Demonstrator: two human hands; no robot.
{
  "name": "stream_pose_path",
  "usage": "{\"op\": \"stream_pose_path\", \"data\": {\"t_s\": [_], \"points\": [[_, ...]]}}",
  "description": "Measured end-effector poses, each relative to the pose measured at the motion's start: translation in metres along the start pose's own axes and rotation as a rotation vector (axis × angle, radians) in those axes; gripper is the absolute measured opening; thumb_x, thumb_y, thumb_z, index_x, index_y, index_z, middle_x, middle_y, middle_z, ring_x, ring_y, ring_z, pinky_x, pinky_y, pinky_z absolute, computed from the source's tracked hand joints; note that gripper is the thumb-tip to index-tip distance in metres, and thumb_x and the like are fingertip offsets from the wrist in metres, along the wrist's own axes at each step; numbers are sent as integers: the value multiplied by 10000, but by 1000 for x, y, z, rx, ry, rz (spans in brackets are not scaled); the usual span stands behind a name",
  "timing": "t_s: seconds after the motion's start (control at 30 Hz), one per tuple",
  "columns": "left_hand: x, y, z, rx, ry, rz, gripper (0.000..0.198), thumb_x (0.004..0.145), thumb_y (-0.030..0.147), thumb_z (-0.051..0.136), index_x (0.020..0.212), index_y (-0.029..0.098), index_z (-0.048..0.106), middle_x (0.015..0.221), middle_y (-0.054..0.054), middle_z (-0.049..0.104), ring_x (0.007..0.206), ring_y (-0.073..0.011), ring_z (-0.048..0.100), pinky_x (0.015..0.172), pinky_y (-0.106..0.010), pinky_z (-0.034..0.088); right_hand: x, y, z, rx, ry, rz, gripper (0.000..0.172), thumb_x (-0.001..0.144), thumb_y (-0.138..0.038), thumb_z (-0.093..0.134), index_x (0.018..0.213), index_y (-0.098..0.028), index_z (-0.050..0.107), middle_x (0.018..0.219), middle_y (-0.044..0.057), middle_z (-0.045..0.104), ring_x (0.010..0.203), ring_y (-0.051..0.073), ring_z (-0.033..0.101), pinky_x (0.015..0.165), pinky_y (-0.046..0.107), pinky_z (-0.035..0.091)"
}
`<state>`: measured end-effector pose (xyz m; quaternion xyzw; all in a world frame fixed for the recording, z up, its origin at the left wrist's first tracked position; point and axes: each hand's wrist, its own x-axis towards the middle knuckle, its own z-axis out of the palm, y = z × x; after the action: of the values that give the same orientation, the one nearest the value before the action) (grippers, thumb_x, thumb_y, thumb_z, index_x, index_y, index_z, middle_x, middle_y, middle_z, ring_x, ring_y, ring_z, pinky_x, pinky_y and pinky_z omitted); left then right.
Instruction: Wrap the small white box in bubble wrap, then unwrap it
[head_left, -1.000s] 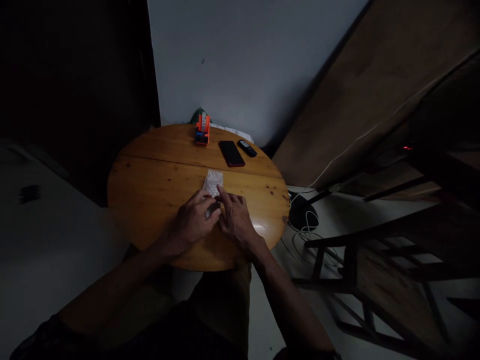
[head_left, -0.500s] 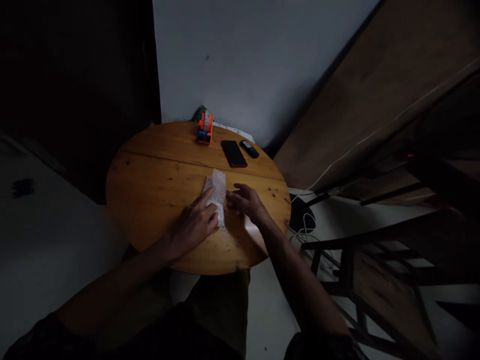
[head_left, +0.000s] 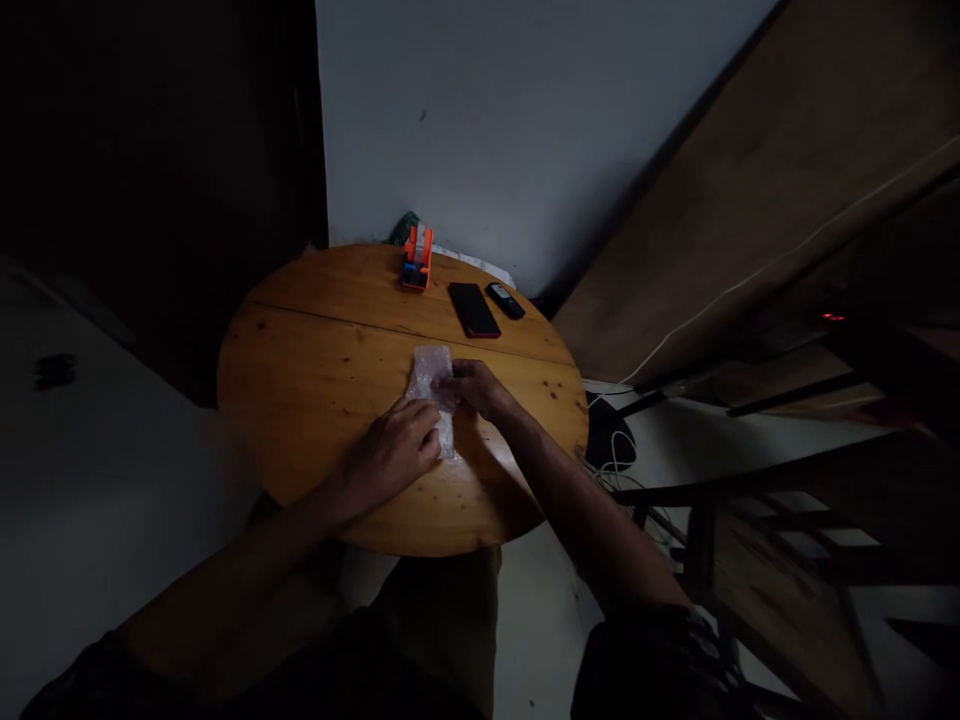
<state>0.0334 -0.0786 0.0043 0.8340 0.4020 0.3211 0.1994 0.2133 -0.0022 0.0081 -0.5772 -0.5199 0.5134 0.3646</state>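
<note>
A narrow piece of bubble wrap (head_left: 433,362) lies on the round wooden table (head_left: 300,400), pale and crinkled. From the left, my left hand (head_left: 397,447) presses on its lower part with curled fingers gripping it. At the wrap's right edge, my right hand (head_left: 478,388) is closed, thumb and fingers pinching the plastic. Parts of the wrap are covered by my fingers. Whether anything is inside it cannot be made out in the dim light.
Toward the back of the table stand an orange tape dispenser (head_left: 418,257), a dark smartphone (head_left: 474,310) and a small keypad phone (head_left: 505,300). A wall (head_left: 487,130) rises behind. To the right are a wooden chair (head_left: 772,590) and loose cables (head_left: 619,455).
My right hand has moved left onto the wrap's edge and closed on it. The left hand's outstretched fingers have curled in. The view has shifted slightly.
</note>
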Motion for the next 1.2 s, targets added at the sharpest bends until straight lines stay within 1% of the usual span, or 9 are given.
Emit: {"op": "stream_pose_path", "data": {"t_s": [0.2,0.43,0.57,0.67,0.73,0.8,0.97,1.1,1.2], "points": [[2,-2,-4,-151,9,-139,189,792,90,553,909,226,611,976,-34,701,927,-213,655,870,-345,526,-20,-10,10,149,21,-139,343,539,-390,802,714,-188,586,641,-48,585,614,112,518,584,232,419],[-5,1,0,-123,121,-172,176,792,122,581,933,209,638,1067,-60,583,988,-208,630,898,-339,526,-52,-14,13,115,-25,-310,340,644,-428,745,756,-215,504,671,-53,501,616,109,471,593,237,409],[-10,2,6,-105,247,-257,270,775,161,643,1039,194,597,1087,-80,557,1027,-236,616,930,-384,533,-69,-11,11,-126,-12,-453,191,752,-360,656,777,-212,538,693,-36,522,635,123,495,614,247,425],[-11,-4,6,-149,326,-245,525,722,152,696,1219,173,530,1211,-120,544,1154,-265,582,1001,-420,510,-81,-8,8,-365,-5,-584,66,799,-245,579,832,-200,614,798,3,642,743,156,595,726,283,482],[-9,-8,4,-185,300,-198,614,722,146,701,1303,181,503,1336,-141,513,1268,-274,531,1070,-437,468,-88,-4,7,-452,-15,-628,125,822,-192,539,882,-193,649,922,38,707,868,183,655,817,314,504],[-7,-12,-1,-221,220,-154,508,743,152,696,1233,198,571,1391,-133,513,1319,-271,510,1108,-440,436,-95,1,7,-494,-29,-650,185,846,-165,518,958,-191,662,1052,69,726,992,204,677,877,340,517],[-6,-18,-12,-320,62,-67,149,810,176,622,953,196,655,1175,-103,688,1134,-236,651,1023,-413,507,-111,16,5,-541,-73,-755,217,913,-178,523,1098,-202,635,1262,104,677,1201,213,631,1012,397,507],[-14,-28,-24,-265,-47,97,373,768,160,621,1138,183,661,1333,-140,637,1265,-264,595,1092,-455,462,-111,30,5,-618,-96,-877,343,896,-269,629,1225,-187,572,1364,159,606,1329,245,542,1078,450,478],[-21,-35,-28,-186,-126,187,521,763,196,658,1281,183,603,1458,-151,551,1381,-276,499,1156,-479,396,-106,39,8,-645,-57,-909,307,899,-186,572,1205,-196,568,1360,154,608,1335,225,537,1076,443,485]]}}
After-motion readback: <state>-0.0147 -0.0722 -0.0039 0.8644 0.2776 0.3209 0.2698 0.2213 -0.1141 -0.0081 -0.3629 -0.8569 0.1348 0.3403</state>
